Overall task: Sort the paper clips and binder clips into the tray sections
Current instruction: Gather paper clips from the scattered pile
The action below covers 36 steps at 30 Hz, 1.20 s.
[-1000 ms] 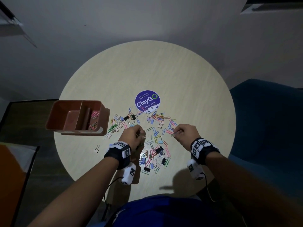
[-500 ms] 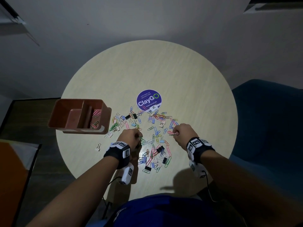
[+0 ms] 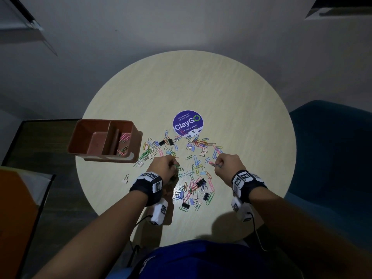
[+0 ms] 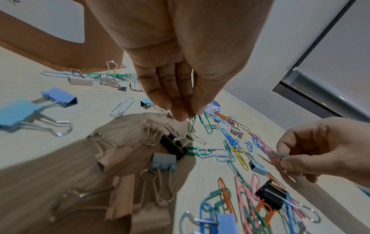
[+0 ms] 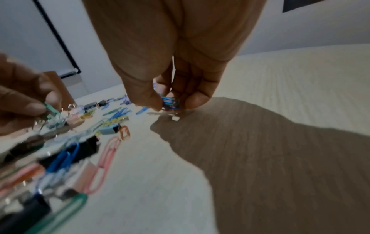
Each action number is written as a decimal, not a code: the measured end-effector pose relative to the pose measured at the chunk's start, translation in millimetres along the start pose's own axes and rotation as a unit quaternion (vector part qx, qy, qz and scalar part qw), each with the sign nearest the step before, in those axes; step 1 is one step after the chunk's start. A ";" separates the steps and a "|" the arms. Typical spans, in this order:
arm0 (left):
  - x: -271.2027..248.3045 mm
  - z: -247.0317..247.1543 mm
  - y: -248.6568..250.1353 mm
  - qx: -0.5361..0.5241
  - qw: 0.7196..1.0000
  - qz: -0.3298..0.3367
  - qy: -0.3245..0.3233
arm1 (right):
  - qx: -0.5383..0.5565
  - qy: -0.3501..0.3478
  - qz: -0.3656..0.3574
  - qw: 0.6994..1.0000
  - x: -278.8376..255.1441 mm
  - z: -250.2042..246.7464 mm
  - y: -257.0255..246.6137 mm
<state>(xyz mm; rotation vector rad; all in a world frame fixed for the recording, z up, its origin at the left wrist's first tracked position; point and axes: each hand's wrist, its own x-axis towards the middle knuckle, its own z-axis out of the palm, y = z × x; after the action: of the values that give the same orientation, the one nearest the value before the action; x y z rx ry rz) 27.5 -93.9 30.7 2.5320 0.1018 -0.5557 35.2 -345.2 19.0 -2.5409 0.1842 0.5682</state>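
Observation:
Coloured paper clips and binder clips [image 3: 194,172] lie scattered over the round table [image 3: 231,93]. A brown divided tray [image 3: 80,141] stands at the left edge, with several paper clips [image 3: 124,137] in its right section. My left hand [image 3: 167,166] hovers just above the pile and pinches a green paper clip [image 4: 192,125] at its fingertips. My right hand [image 3: 225,163] pinches a small bunch of paper clips [image 3: 215,164], blue ones among them [image 5: 170,102], slightly above the table.
A purple ClayGO sticker [image 3: 188,122] sits behind the pile. One white binder clip [image 3: 126,178] lies alone at the left. A blue chair [image 3: 332,158] is on the right, an orange surface [image 3: 16,208] on the lower left.
Both hands have stayed over the pile, shifting only slightly. The right hand still holds its clips; the left hand's pinch on a clip persists.

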 end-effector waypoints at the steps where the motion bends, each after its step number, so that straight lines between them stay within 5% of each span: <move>1: -1.3 -1.9 -0.9 -0.007 1.000 -0.003 0.002 | 0.050 0.011 0.012 0.999 -0.3 1.2 -1.3; 6: -4.5 -11.7 -7.8 -0.020 1.000 -0.005 0.005 | 0.258 -0.015 0.038 0.965 -1.7 6.7 -8.3; 14: -5.8 -43.7 -14.8 -0.048 0.998 0.041 0.023 | 0.377 -0.072 0.034 0.923 -13.2 13.4 -59.5; 21: 0.4 -107.6 -31.7 -0.077 0.984 0.080 0.136 | 0.349 -0.092 -0.033 0.932 -14.5 13.6 -159.2; 26: -0.9 -160.5 -66.5 -0.043 0.979 0.033 0.196 | 0.303 -0.059 -0.079 0.948 -0.5 27.0 -228.2; 36: -0.1 -183.4 -116.3 -0.020 0.985 -0.002 0.173 | 0.158 -0.013 -0.127 0.979 15.9 57.8 -287.5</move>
<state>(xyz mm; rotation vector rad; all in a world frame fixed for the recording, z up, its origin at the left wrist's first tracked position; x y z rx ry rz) 73.6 101.1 114.5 2.5655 0.2403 -0.1085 97.3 -70.2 101.0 -2.2032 -0.0560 0.4336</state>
